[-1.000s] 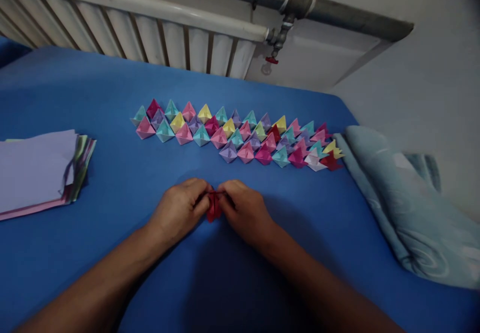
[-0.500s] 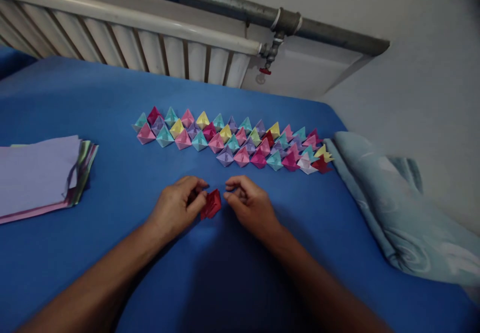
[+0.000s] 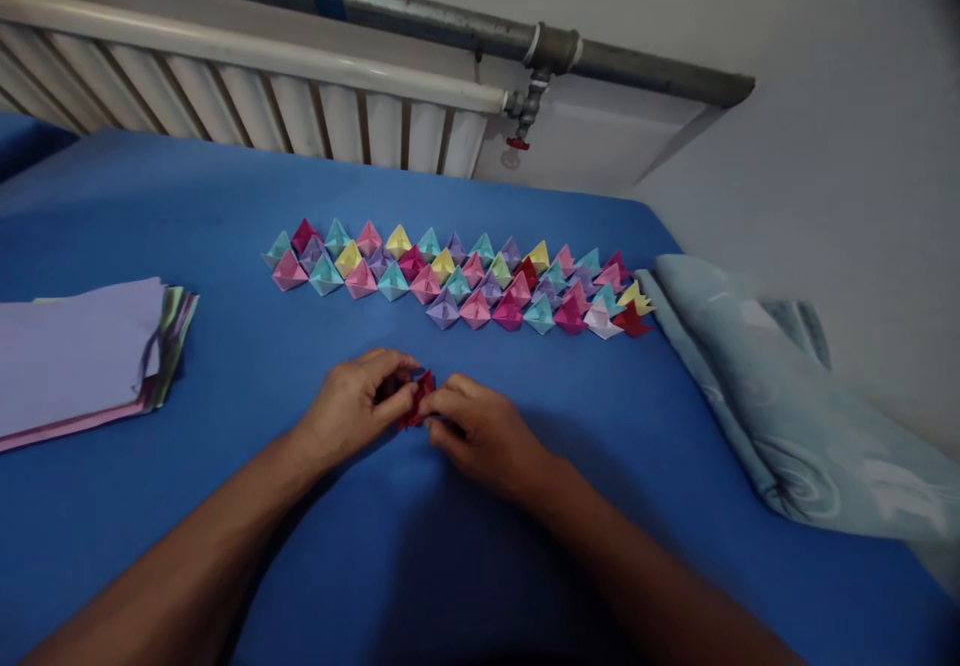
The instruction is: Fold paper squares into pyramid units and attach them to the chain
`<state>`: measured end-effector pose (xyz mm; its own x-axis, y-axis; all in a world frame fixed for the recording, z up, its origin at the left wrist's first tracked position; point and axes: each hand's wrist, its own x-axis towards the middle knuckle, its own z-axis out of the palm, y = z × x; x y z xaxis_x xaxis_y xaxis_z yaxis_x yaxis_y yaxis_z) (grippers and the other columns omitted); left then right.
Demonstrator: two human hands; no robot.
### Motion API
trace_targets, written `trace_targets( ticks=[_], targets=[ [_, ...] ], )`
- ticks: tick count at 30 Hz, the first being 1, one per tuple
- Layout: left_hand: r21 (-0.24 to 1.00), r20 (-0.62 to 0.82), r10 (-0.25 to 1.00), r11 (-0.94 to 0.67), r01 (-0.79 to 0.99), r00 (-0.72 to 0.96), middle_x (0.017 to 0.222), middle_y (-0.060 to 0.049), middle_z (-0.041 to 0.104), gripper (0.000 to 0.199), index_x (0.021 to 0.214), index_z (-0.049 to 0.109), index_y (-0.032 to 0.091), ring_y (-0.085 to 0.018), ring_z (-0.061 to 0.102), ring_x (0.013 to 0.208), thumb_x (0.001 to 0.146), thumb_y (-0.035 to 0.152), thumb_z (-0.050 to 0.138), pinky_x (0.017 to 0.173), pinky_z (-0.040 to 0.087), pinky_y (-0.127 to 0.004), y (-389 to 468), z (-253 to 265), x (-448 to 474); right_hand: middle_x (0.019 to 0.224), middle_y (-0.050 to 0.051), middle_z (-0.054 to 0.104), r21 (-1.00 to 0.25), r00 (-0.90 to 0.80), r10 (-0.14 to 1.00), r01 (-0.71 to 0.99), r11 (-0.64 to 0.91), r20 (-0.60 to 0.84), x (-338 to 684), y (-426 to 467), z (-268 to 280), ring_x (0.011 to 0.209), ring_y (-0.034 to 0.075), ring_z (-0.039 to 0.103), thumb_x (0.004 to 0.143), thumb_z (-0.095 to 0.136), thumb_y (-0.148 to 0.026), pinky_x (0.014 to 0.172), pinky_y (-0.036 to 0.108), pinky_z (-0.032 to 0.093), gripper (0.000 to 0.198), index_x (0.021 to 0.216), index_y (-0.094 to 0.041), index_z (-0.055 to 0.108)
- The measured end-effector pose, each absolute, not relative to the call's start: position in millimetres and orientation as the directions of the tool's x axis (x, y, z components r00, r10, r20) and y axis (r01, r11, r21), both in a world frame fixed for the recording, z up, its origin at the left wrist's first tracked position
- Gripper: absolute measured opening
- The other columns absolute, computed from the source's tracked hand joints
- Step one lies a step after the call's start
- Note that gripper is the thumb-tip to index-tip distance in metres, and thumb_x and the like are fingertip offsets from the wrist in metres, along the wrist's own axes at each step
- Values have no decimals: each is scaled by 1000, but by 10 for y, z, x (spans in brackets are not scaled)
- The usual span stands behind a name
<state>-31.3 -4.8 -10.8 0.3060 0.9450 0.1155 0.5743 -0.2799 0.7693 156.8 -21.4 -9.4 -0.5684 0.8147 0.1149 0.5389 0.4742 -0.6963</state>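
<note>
A small folded red paper piece (image 3: 421, 392) is held between my two hands above the blue surface (image 3: 315, 536). My left hand (image 3: 360, 394) pinches its left side between thumb and fingers. On its right side, my right hand (image 3: 472, 424) grips the paper with thumb and fingertips. Much of the paper is hidden by the fingers, so its exact shape cannot be made out. Beyond my hands, several folded paper boats (image 3: 474, 308) in pink, teal, purple, yellow and red stand in close staggered rows.
At the left lies a stack of coloured paper sheets (image 3: 75, 356), purple on top. A folded pale teal blanket (image 3: 757, 396) rests at the right edge. Behind the surface are a white radiator (image 3: 300, 111), a metal pipe (image 3: 435, 28) and a red-handled valve (image 3: 517, 143).
My right hand has moved left and closed on the red paper, from which it was apart before. My left hand keeps its hold. The view has shifted slightly.
</note>
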Motion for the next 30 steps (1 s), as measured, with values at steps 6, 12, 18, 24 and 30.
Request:
trace_targets(
  ticks=[6, 12, 18, 24, 30],
  targets=[
    [765, 98, 953, -257, 590, 288, 82, -1, 71, 21, 99, 65, 20, -14, 65, 72, 80, 23, 55, 66, 51, -26, -40, -117, -312, 82, 0, 52, -641, -635, 764, 540, 546, 115, 1611, -172, -108, 72, 11, 50, 84, 51, -10, 67, 22, 39, 12, 81, -19, 58],
    [767, 63, 965, -209, 606, 253, 77, 1, 71, 18, 96, 63, 20, -13, 66, 67, 80, 21, 54, 62, 50, -24, -73, -152, -308, 85, 1, 52, -594, -701, 697, 500, 630, 149, 1691, -108, -68, 74, 12, 49, 87, 49, -11, 69, 21, 39, 12, 81, -19, 56],
    [772, 68, 961, -222, 596, 269, 73, 2, 68, 30, 110, 61, 20, -12, 62, 60, 83, 24, 51, 61, 49, -24, -122, -125, -295, 89, 2, 52, -625, -699, 708, 508, 593, 105, 1746, -70, -11, 74, 12, 50, 87, 48, -10, 69, 22, 41, 14, 86, -19, 59],
    [760, 168, 933, -329, 561, 319, 82, -1, 66, 30, 110, 63, 21, -13, 61, 67, 84, 26, 49, 64, 49, -25, -142, -71, -292, 89, 2, 56, -694, -702, 688, 404, 596, 182, 1760, -79, 28, 80, 13, 53, 77, 46, 0, 74, 25, 43, 31, 96, -20, 59],
    [764, 59, 978, -173, 622, 199, 68, 3, 58, 20, 94, 61, 18, -10, 52, 52, 80, 30, 54, 51, 42, -23, -166, -64, -279, 73, -1, 53, -717, -533, 814, 471, 513, 232, 1739, -53, -50, 72, 12, 51, 83, 49, -6, 69, 23, 41, 18, 85, -19, 61]
  ],
)
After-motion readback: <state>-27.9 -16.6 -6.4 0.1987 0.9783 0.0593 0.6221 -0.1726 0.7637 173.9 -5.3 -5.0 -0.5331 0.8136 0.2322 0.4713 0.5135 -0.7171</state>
